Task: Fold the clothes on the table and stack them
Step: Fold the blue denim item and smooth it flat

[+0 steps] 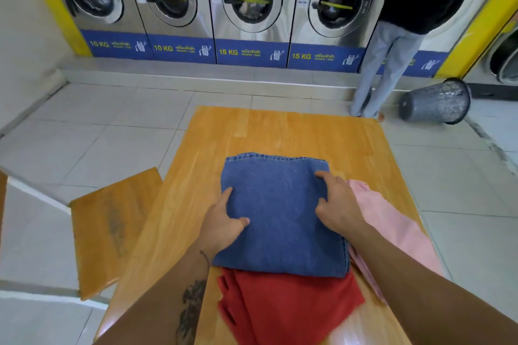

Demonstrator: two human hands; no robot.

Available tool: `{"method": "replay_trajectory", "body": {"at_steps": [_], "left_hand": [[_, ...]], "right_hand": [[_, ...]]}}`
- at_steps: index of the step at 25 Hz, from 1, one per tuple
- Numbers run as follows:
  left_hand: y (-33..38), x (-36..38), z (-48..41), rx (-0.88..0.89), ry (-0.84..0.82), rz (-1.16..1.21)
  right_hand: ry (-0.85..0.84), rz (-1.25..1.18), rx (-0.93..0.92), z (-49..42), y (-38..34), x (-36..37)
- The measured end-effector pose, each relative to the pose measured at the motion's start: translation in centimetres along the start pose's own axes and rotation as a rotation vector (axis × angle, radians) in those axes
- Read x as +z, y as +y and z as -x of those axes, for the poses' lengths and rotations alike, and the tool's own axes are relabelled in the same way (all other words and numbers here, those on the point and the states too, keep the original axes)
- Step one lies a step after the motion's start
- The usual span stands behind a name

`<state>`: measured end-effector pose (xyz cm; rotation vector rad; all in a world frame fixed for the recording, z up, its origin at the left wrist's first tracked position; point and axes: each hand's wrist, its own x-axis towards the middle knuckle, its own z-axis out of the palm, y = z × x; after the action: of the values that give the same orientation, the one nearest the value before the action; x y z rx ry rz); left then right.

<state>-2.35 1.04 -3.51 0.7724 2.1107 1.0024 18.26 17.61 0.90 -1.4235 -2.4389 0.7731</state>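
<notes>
Head view: a folded blue denim garment (280, 213) lies at the centre of the frame on a wooden worktop (280, 131), its near edge overlapping a red garment (286, 305) at lower centre and its right edge covering part of a pink garment (392, 221) at centre right. The left hand (224, 221) rests palm-down on the denim's left edge, forefinger straight along the edge and thumb on the cloth. The right hand (339, 204) rests palm-down near the right edge, fingers spread and only slightly bent. Neither hand plainly grips anything; whether any fingertips are tucked beneath an edge cannot be told. The step in hand appears to be squaring or pressing the fold. Risks from here, as a judgement: the denim is thick and may spring open once pressure is released. Lifting it by its two side edges could let the inner layers sag and spoil the fold. Sliding it could drag and rumple the red and pink garments beneath, and the pink one already lies close to the worktop's right edge, so a pull could send it over.
</notes>
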Motion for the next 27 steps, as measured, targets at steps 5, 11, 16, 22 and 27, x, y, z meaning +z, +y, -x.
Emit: {"method": "replay_trajectory", "body": {"at_steps": [5,11,16,22,27], "left_hand": [[0.0,-0.5,-0.5,0.074,0.012,0.028],[-0.4,0.4,0.2,0.217,0.032,-0.171],[0.9,0.3,0.4,0.246,0.051,-0.421],[1.7,0.6,1.2,0.357,0.16,-0.495],[2.7,1.0,1.2,0.468,0.263,-0.464]], "right_hand": [[-0.043,0.068,0.182,1.0,-0.7,0.9],[-0.06,0.023,0.333,0.1,-2.3,-0.2],[-0.083,-0.299,0.264,1.4,-2.4,-1.2],[0.029,-0.041,0.089,2.0,-2.0,-0.9],[0.126,0.054,-0.003,1.7,-1.4,-0.9]]}}
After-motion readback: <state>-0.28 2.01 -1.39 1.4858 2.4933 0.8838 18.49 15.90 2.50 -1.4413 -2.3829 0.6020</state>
